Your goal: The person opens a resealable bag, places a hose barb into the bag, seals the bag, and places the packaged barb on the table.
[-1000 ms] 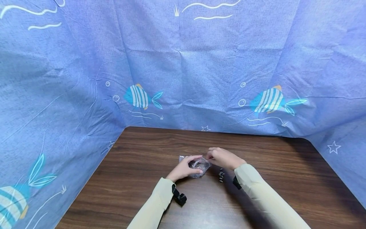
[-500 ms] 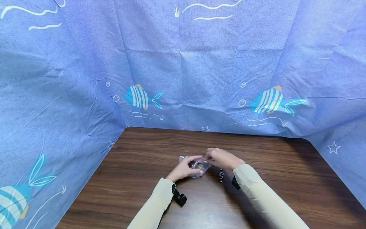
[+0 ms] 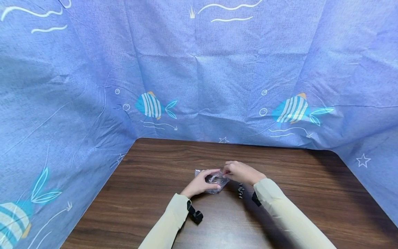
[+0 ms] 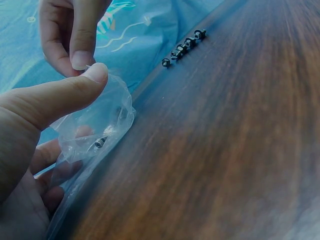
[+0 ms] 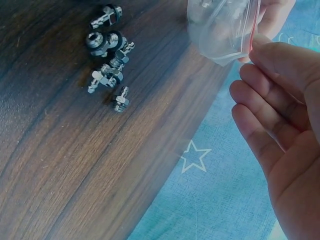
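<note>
My left hand [image 3: 201, 182] holds a clear plastic zip bag [image 4: 117, 107] with its mouth spread between thumb and fingers. One small metal hose fitting [image 4: 100, 143] shows inside the bag in the left wrist view. My right hand [image 3: 242, 172] is at the bag's mouth, thumb and index finger close together right at the red-lined edge; whether they pinch the film I cannot tell. Its other fingers [image 5: 260, 95] are loosely bent. On the table, right of the bag, lies a small group of silver and black threaded hose fittings [image 5: 105, 77], also seen in the left wrist view.
The dark wood-grain table [image 3: 168, 155] reaches back to a blue cloth backdrop [image 3: 224, 69] printed with fish. A black wrist strap with a camera [image 3: 196, 215] sits below the left hand, close over the table.
My right hand has shifted slightly left over the bag. A small bright piece at its fingertips no longer shows there, and a dark speck now shows inside the bag. The left hand has stayed still.
</note>
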`<state>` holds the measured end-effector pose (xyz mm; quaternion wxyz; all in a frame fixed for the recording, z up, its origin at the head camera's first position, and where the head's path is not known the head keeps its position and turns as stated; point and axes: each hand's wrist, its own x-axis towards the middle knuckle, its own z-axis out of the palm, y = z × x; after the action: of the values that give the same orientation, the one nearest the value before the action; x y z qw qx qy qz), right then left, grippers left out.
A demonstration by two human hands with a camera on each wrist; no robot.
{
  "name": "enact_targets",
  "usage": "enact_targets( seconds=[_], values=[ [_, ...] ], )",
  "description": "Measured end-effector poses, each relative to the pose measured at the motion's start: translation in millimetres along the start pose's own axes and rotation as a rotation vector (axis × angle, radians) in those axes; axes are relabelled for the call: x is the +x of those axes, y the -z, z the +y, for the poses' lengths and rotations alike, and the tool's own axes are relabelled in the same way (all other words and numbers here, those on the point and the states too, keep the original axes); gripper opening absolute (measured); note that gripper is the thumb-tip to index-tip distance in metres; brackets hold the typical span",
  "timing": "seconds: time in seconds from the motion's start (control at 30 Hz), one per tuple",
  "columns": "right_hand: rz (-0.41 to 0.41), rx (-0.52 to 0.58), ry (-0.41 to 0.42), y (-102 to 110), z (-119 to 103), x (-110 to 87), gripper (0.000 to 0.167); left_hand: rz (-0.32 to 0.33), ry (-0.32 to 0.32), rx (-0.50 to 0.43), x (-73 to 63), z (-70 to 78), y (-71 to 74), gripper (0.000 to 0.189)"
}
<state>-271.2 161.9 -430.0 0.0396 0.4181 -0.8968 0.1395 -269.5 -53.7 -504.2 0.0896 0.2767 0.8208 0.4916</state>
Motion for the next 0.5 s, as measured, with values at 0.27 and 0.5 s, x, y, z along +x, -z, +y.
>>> enact_targets(
  seconds=[0.27, 0.5],
  values=[
    [-0.016, 0.020, -0.001, 1, 1, -3.1, 0.003, 0.010, 0.013, 0.008, 0.0, -1.4, -0.6, 0.063],
    [-0.043, 0.044, -0.024, 4, 5, -10.0, 0.004, 0.018, 0.003, 0.013, 0.0, -2.7, -0.4, 0.064]
  ],
)
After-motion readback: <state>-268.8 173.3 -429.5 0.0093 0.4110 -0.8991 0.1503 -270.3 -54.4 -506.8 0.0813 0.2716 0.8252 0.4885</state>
